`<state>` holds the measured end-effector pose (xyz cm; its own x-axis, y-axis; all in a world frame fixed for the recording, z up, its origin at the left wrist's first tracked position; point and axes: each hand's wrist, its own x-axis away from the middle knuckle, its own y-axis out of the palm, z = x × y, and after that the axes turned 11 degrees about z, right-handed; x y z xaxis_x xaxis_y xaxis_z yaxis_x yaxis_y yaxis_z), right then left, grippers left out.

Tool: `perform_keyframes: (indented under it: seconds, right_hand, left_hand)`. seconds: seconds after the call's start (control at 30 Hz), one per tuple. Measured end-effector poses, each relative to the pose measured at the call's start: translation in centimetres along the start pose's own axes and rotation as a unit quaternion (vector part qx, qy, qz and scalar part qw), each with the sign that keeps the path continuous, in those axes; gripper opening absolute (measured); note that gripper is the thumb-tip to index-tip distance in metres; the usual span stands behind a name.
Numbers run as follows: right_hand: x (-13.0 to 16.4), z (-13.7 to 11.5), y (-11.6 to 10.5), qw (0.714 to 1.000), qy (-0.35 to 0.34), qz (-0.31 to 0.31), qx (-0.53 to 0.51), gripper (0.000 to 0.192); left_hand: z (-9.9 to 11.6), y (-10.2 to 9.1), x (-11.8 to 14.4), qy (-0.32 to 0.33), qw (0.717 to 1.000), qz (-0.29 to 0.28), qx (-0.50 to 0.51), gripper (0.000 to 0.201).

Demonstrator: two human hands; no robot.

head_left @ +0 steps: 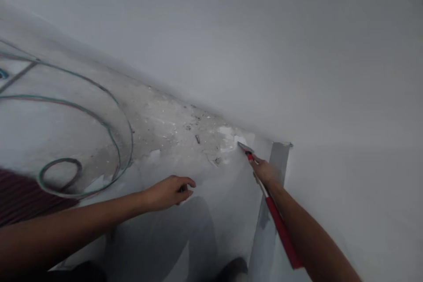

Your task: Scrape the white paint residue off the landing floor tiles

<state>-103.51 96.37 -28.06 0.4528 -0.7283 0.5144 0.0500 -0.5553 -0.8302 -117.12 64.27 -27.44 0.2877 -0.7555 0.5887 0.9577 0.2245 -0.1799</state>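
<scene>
Lying well out to the left of the left hand, beyond the forearm, is a dark red ribbed piece, cut off by the edge of the view. A thin greenish cable runs in wide loops beside it, with a smaller coil near the forearm, all left of both hands and touched by neither. The left hand comes next, holding nothing: its thumb and index finger stand apart with a gap between them, and the other fingers are curled under. Whether it touches the floor cannot be told. Just ahead of its fingertips the floor is rough and strewn with pale crumbs, and a small brown scrap lies between the two hands, somewhat farther off. Right of that scrap, a white patch spreads on the floor, just ahead of the scraper. The scraper is in the right hand, fingers closed around the handle near the blade. Its tip meets the white area, while the long red-and-white handle slants back under the right forearm. Beside the right hand runs a grey strip, and a pale wall rises beyond it.
</scene>
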Motion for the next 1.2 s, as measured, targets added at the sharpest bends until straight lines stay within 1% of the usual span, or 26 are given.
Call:
perform_keyframes:
  seconds: [0.07,0.13,0.17,0.23,0.3,0.33,0.37,0.43,0.5,0.53,0.57,0.63,0.7,0.77,0.87,0.93,0.97,1.03,1.1,1.17,1.2]
  right_hand:
    - [1.4,0.3,0.5,0.999,0.004,-0.032,0.002,0.054]
    - [2.2,0.8,1.0,0.999,0.008,-0.048,0.003,0.055]
    - [1.9,0.8,1.1,0.999,0.010,-0.041,0.000,0.056]
    - [0.4,0.1,0.9,1.000,0.008,-0.002,-0.011,0.058]
    - [-1.4,-1.1,0.4,0.999,-0.006,0.030,-0.030,0.059]
    - [-1.8,-1.5,0.3,0.999,-0.011,0.035,-0.036,0.059]
    - [-1.7,-1.6,0.3,0.999,-0.016,0.030,-0.041,0.058]
    - [-0.6,-1.1,0.7,0.999,-0.025,0.000,-0.042,0.056]
    - [0.6,-0.4,1.2,0.999,-0.026,-0.026,-0.033,0.056]
    - [0.8,-0.3,1.2,0.999,-0.026,-0.029,-0.026,0.056]
    - [0.5,-0.5,1.2,0.999,-0.024,-0.025,-0.018,0.056]
    - [-1.1,-1.8,0.6,1.000,-0.022,-0.002,-0.013,0.056]
    - [-2.8,-3.3,0.0,0.999,-0.022,0.017,-0.025,0.058]
    - [-3.2,-3.7,-0.2,0.999,-0.025,0.024,-0.042,0.059]
    - [-1.5,-2.1,0.3,0.999,-0.036,-0.006,-0.038,0.059]
    - [-0.9,-1.0,0.4,0.999,-0.033,-0.030,-0.025,0.059]
    - [-1.2,-0.9,0.2,0.999,-0.028,-0.030,-0.017,0.059]
    - [-2.8,-1.5,-0.6,1.000,-0.026,0.005,0.006,0.056]
    - [-4.7,-2.4,-1.4,0.998,-0.031,0.047,0.022,0.054]
    - [-5.3,-2.4,-1.7,0.997,-0.033,0.058,0.027,0.055]
    - [-5.0,-2.0,-1.5,0.998,-0.040,0.045,0.025,0.055]
  left_hand:
    - [-0.2,-0.3,0.5,-0.007,1.000,0.006,0.001,0.048]
    - [-0.9,-0.5,1.1,-0.027,0.999,0.018,0.004,0.047]
    - [-1.3,-0.6,1.4,-0.035,0.999,0.024,0.008,0.046]
    - [-1.6,-0.5,1.7,-0.040,0.999,0.029,0.019,0.044]
    - [-1.5,-0.3,1.8,-0.026,0.999,0.026,0.034,0.043]
    - [-1.5,-0.2,1.8,-0.018,0.999,0.022,0.040,0.043]
    - [-1.5,-0.2,1.8,-0.013,0.999,0.020,0.045,0.043]
    - [-1.9,-0.3,1.9,-0.018,0.998,0.022,0.054,0.043]
    - [-2.7,-0.7,2.1,-0.038,0.997,0.034,0.066,0.042]
    - [-3.0,-0.8,2.1,-0.048,0.995,0.044,0.074,0.042]
    - [-3.2,-0.9,2.2,-0.057,0.994,0.051,0.082,0.041]
    - [-3.1,-0.9,2.0,-0.060,0.992,0.058,0.092,0.040]
    - [-2.6,-0.5,1.8,-0.046,0.994,0.048,0.091,0.041]
    - [-2.1,-0.2,1.7,-0.031,0.996,0.032,0.082,0.042]
    - [-2.7,-0.3,1.9,-0.035,0.995,0.027,0.093,0.042]
    - [-3.5,-0.6,2.2,-0.059,0.991,0.044,0.111,0.040]
    - [-3.8,-0.8,2.3,-0.072,0.989,0.056,0.118,0.039]
    - [-3.9,-1.0,2.3,-0.086,0.986,0.072,0.125,0.039]
    - [-3.5,-1.0,2.1,-0.077,0.986,0.065,0.130,0.040]
    - [-3.1,-0.8,2.0,-0.062,0.988,0.046,0.136,0.040]
    - [-3.1,-0.8,2.0,-0.061,0.988,0.043,0.138,0.041]
